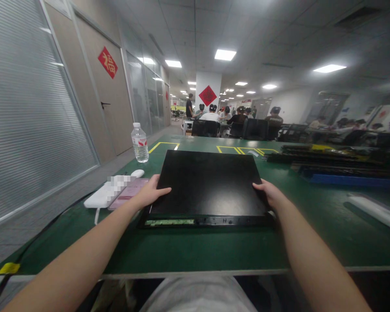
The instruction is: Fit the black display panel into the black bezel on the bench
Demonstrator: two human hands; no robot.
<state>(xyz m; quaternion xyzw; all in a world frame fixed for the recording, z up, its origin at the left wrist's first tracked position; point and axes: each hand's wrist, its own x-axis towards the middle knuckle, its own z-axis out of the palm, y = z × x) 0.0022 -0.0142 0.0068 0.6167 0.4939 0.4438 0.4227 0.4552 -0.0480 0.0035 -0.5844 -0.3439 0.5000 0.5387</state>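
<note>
A black flat display panel is between my two hands, tilted with its far edge raised above the green table. Along its near side runs a black frame strip, with a green circuit board showing at the left. My left hand grips the panel's left edge, thumb lying on the top face. On the opposite edge my right hand holds it the same way, thumb on top. The fingers of both hands are hidden behind or under the panel.
Left on the green table stand a water bottle, a white device, a mouse and a pink pad. Rightward lie stacked black strips, a blue strip and a white bar. Several people sit farther back.
</note>
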